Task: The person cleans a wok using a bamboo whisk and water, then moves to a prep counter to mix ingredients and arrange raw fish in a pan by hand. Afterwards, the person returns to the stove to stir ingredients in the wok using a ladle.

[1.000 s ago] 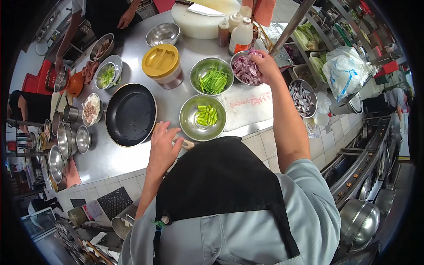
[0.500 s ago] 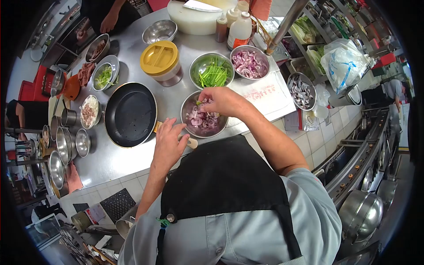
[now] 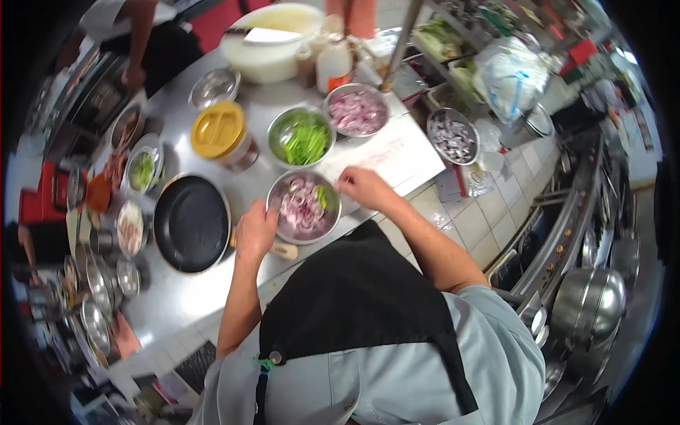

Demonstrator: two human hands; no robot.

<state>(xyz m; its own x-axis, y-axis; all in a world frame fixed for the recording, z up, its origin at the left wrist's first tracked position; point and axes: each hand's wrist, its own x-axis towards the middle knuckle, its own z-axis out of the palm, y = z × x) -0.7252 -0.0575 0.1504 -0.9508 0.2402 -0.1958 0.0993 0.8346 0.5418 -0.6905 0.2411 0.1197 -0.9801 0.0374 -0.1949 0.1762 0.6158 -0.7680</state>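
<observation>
A steel bowl (image 3: 303, 236) with sliced purple onion (image 3: 301, 207) and some green pieces (image 3: 321, 197) stands at the table's front edge. My left hand (image 3: 257, 228) is closed on the bowl's left rim. On the opposite side my right hand (image 3: 360, 187) has its fingers pressed together at the right rim. Behind are a bowl of cut green stalks (image 3: 306, 144) and another bowl of onion (image 3: 358, 111). A black frying pan (image 3: 191, 222) lies to the left, its wooden handle (image 3: 285, 251) passing beneath my left hand.
A yellow-lidded container (image 3: 217, 130) stands behind the pan, near bottles (image 3: 333, 65) and a knife (image 3: 273, 35) on a round white block (image 3: 262, 64). Small bowls line the left side. A person (image 3: 138, 42) stands at the back left.
The onion has gone from the right-hand bowl into the front bowl. My left hand has moved from beside the pan handle to the bowl's rim; my right hand has drawn back to its right side.
</observation>
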